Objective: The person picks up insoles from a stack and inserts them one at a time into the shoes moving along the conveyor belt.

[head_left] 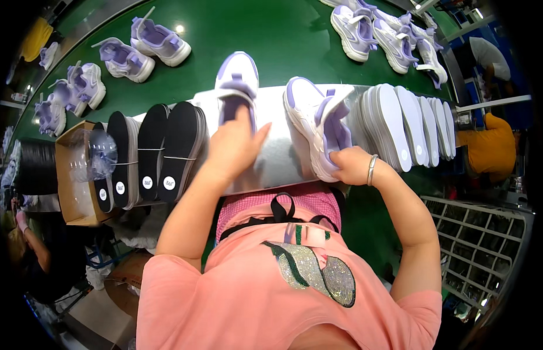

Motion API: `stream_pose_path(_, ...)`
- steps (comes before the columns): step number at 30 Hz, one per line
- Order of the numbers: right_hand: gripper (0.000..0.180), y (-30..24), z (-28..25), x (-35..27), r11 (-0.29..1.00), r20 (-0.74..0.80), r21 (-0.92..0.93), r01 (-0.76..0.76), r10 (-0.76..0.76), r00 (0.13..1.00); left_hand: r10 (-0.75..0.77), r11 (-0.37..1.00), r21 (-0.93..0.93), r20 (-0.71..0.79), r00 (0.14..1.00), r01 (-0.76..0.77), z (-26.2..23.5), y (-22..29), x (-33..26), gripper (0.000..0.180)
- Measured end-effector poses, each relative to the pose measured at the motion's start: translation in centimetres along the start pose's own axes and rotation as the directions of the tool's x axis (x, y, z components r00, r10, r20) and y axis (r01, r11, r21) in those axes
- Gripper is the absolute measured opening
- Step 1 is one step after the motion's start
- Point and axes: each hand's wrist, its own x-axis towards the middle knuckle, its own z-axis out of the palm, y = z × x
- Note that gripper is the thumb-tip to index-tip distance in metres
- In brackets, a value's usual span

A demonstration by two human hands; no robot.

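Note:
Two white and lilac sneakers lie in front of me, toes pointing away. Into the opening of the left sneaker [239, 67] reaches my left hand [233, 146], fingers stretched forward and thumb spread to the side; the fingertips are hidden inside. The right sneaker [303, 111] leans on its side with its strap lifted and its opening facing right. My right hand [353, 165] is closed on its heel, thumb at the collar. Beneath both is a shiny metal plate [274, 157].
Bundled black insoles [180, 143] stand left, beside a cardboard box [70, 175] with clear plastic. White insoles [388, 125] are stacked right. Several more sneakers [160, 41] sit on the green conveyor belt [248, 23]. A white rack [475, 251] stands lower right. Other people [487, 146] are at the edges.

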Motion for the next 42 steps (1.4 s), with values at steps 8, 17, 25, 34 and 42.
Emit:
stream_pose_path(8, 0.027, -4.9, -0.3, 2.5, 0.989, -0.123, 0.144, -0.023, 0.041, 0.992, 0.041, 0.996, -0.08, 0.227, 0.973, -0.023, 1.5, 4.2, 1.3, 0.074)
stream_pose_path(17, 0.042, -2.9, -1.8, 1.2, 0.85, -0.822, -0.007, 0.527, -0.305, 0.481, 0.023, 0.993, -0.11, -0.127, 0.992, -0.037, 1.5, 1.1, 9.1, 0.038)
stream_pose_path(25, 0.032, 8.9, -5.9, 2.5, 0.968, -0.859, 0.085, 0.234, -0.048, 0.51, -0.04, 0.983, -0.165, -0.618, 0.785, -0.08, -1.7, -2.6, 18.0, 0.054)
stream_pose_path(34, 0.051, 20.4, -11.3, 10.8, 0.884, -0.751, 0.429, -0.185, 0.463, 0.471, 0.241, 0.96, -0.015, -0.457, 0.856, -0.279, 11.4, -1.0, 7.2, 0.047)
stream_pose_path(42, 0.029, 25.7, -15.3, 16.6, 0.949, -0.764, 0.269, -0.168, 0.316, 0.563, 0.208, 0.975, -0.003, -0.331, 0.92, -0.222, 10.9, 0.2, 8.0, 0.033)
